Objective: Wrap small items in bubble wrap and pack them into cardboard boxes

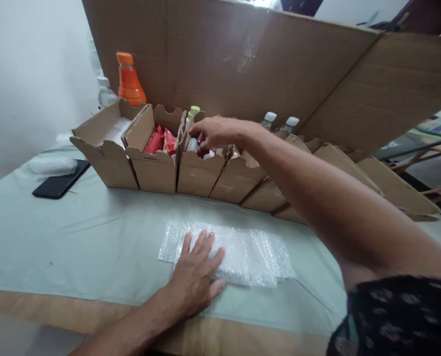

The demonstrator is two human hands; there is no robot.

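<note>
My left hand (196, 272) lies flat with spread fingers on a sheet of clear bubble wrap (250, 252), which rests on the table's pale green cloth. My right hand (216, 131) reaches across into the third cardboard bin from the left (198, 173). Its visible fingers are bent downward and apart; I see no item clearly held between them. Red and white items (207, 154) lie in that bin under the hand, partly hidden by it. In the bin to its left are red packets (161, 141).
A row of cardboard bins backs onto a tall cardboard panel (213, 54). Behind the bins stand an orange bottle (130, 81) and white-capped bottles (269, 118). At left, a black phone (59, 183) lies beside a rolled piece of plastic wrap (53, 166).
</note>
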